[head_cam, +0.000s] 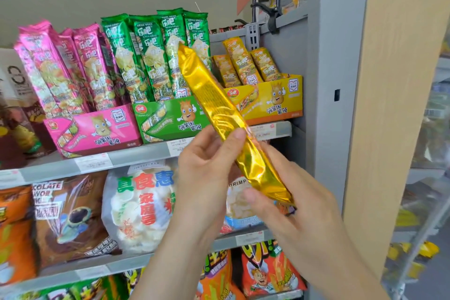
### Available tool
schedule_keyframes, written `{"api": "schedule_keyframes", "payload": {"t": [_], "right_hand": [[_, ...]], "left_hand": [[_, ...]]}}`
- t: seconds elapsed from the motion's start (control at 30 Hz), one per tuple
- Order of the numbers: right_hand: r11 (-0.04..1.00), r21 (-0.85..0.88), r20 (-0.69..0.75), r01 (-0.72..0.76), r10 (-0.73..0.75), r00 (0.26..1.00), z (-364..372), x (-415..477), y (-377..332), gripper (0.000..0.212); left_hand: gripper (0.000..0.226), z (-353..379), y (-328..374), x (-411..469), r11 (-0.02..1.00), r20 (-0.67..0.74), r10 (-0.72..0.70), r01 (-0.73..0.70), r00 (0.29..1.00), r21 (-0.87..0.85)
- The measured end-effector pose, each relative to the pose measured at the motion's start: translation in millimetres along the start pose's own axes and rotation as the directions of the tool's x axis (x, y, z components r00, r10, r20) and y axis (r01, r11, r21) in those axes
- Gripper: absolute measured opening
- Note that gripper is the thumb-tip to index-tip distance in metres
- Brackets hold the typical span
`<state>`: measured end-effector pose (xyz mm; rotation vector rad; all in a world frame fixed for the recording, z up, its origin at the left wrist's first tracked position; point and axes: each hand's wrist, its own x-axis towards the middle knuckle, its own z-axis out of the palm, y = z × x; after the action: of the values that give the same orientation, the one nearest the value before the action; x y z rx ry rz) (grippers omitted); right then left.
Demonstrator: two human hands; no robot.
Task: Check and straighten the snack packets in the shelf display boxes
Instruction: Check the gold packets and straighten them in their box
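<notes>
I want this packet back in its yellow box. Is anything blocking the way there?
Nothing visible does. The left hand and right hand hold the yellow packet in open air before the shelf; the yellow box shows free room at its right end.

The gold packet (219, 109) is shiny metallic film, mirror-bright and creased, with light streaking along its wrinkles. The pink packets (56, 68) and green packets (151, 56) have the same glossy, foil-like skin. The 3 display boxes (97, 129) are printed card with a soft sheen. The grey shelf edge (136, 156) looks matt, probably painted metal. The side panel (394, 105) is pale wood-grain, smooth and dull. A clear plastic bag (136, 207) gleams below.
</notes>
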<state>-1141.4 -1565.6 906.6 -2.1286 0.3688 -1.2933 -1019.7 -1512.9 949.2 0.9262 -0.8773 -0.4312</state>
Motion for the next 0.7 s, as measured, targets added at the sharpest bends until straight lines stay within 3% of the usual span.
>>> {"api": "schedule_keyframes", "payload": {"t": [0.07,0.17,0.3,0.43,0.63,0.7], "right_hand": [[0.985,0.171,-0.039,-0.007,0.014,0.999,-1.3,-4.9,1.8,0.048],[0.988,-0.036,-0.213,0.153,-0.157,0.964,-3.5,-8.2,1.4,0.032],[0.931,-0.271,-0.376,0.245,-0.337,0.863,-2.7,-8.4,5.0,0.012],[0.890,-0.347,-0.358,0.295,-0.416,0.836,-0.8,-9.0,10.1,0.010],[0.862,-0.367,-0.286,0.351,-0.463,0.839,4.8,-10.7,12.7,0.017],[0.893,-0.298,-0.259,0.338,-0.416,0.872,6.9,-11.6,10.8,0.017]], "left_hand": [[0.015,-3.9,4.1,5.0,0.994,-0.048,-0.028,0.023,0.998,-0.105],[0.032,-7.3,9.9,9.8,0.984,-0.074,-0.066,0.052,0.995,-0.171],[0.048,-3.6,11.4,7.8,0.973,-0.079,-0.113,0.094,0.990,-0.212],[0.064,1.2,11.8,6.3,0.946,-0.065,-0.176,0.151,0.982,-0.285],[0.036,0.1,14.7,2.3,0.887,0.142,-0.206,0.246,0.968,-0.391],[0.026,2.9,13.1,1.8,0.902,0.095,-0.180,0.203,0.979,-0.381]]}}
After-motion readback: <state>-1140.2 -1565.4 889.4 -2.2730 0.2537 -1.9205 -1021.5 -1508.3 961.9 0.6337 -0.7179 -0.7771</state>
